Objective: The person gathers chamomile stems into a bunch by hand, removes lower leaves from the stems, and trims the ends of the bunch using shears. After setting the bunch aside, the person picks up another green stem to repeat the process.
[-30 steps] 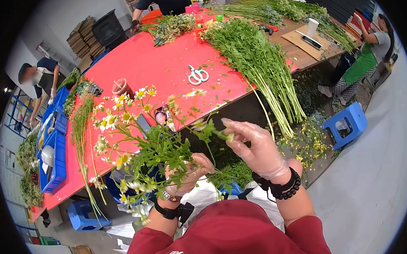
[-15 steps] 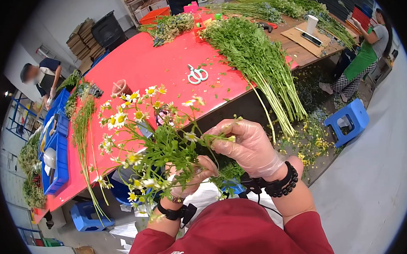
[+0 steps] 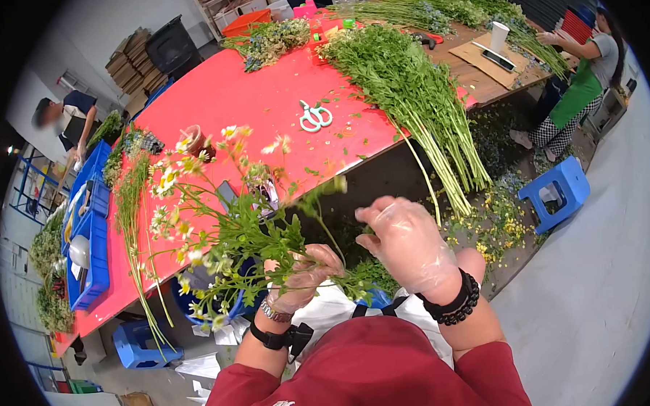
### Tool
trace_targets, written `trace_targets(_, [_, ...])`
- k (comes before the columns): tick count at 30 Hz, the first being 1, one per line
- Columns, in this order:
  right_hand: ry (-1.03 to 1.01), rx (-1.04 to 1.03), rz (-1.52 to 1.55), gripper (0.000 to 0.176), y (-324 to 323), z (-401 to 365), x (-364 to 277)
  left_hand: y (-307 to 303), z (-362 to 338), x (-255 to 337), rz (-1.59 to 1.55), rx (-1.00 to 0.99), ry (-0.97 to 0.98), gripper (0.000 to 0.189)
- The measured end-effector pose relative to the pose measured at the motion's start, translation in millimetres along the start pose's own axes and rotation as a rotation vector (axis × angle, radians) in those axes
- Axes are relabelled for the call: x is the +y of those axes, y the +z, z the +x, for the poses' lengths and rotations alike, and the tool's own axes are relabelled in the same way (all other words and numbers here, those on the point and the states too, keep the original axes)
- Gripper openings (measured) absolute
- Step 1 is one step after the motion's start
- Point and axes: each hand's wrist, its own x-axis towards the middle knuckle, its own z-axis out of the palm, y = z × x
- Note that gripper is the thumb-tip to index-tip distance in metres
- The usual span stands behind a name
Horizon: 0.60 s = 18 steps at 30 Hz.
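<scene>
My left hand [image 3: 305, 278], in a clear plastic glove, is wrapped around the stems of a bunch of chamomile-like white daisies [image 3: 258, 238]. The flower heads fan out to the left and look partly blurred. To the right of the bunch, my right hand [image 3: 408, 246], also gloved, is raised with bent fingers. A gap shows between its thumb and forefinger, and nothing is visible in it. Beyond the hands, white-handled scissors [image 3: 314, 116] lie on the red tabletop [image 3: 255, 97]. A large bundle of leafy green stems [image 3: 414, 90] hangs over the table's near edge.
A brown cup [image 3: 195, 142] stands behind the flowers. Blue crates [image 3: 88, 264] line the left side. Blue stools [image 3: 557, 193] [image 3: 144, 345] stand on the floor, with plant scraps [image 3: 497, 232] at right. Co-workers [image 3: 75, 119] [image 3: 588, 75] stand left and right.
My right hand has come away from the flowers, moving right and slightly down, and its pinch has opened. The bunch has swayed in my left hand, which still grips the stems.
</scene>
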Motion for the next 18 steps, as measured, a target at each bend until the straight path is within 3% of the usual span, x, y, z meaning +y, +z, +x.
trace_targets(1, [-0.05, 0.18, 0.052, 0.019, 0, 3, -3, -2, 0, -1, -0.024, -0.003, -0.003, 0.01])
trace_targets(3, [-0.075, 0.237, 0.256, 0.016, -12, 2, -16, -4, -1, 0, -0.037, -0.033, -0.004, 0.009])
trace_targets(5, [-0.168, 0.118, 0.537, 0.02, -17, -4, -26, -7, -9, -4, 0.145, 0.088, -0.08, 0.015])
trace_targets(6, [-0.135, -0.063, 0.636, 0.032, -15, -5, -26, -25, -22, -18, 0.453, 0.148, -0.16, 0.023])
trace_targets(7, [-0.133, -0.06, 0.635, 0.032, -13, -5, -28, -29, -22, -16, 0.455, 0.144, -0.16, 0.023])
trace_targets(9, [0.12, -0.229, 0.765, 0.045, -8, -5, -32, -34, -20, -16, 0.881, -0.065, 0.056, 0.03])
trace_targets(13, [0.15, -0.351, 1.116, 0.06, -7, 0, -26, -16, -11, 1, 0.44, 0.024, -0.114, 0.031])
trace_targets(15, [0.14, -0.355, 1.1, 0.053, -3, 0, -24, -7, -8, 4, 0.364, 0.031, -0.132, 0.031])
trace_targets(18, [0.284, -0.396, 1.31, 0.028, -2, -1, -24, -3, -4, 9, 0.315, 0.031, -0.16, 0.032])
